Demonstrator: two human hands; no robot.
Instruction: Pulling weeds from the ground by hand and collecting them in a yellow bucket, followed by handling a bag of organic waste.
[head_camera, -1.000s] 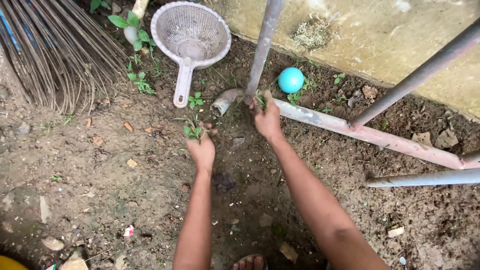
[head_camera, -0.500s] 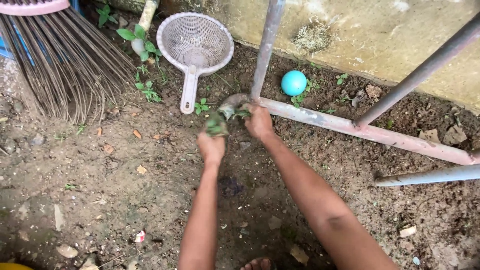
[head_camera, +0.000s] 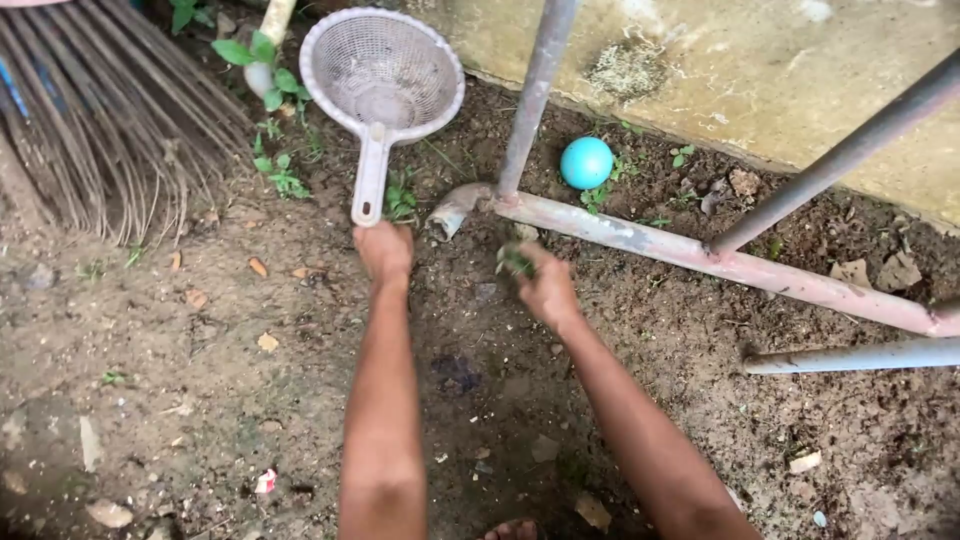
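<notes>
now left hand (head_camera: 383, 250) by strainer (head_camera: 382, 75), weeds (head_camera: 514, 260) passed right

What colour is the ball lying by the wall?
The ball is turquoise blue, plain with no pattern; it shows best in the head view.

Both forearms are bare with no sleeves, and the hands (head_camera: 385, 250) wear no gloves.

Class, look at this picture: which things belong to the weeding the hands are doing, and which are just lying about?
In the work:
left hand, reaching at a small weed
right hand, shut on a pulled green weed tuft

Lying about:
plastic strainer
broom
blue ball
metal frame
</notes>
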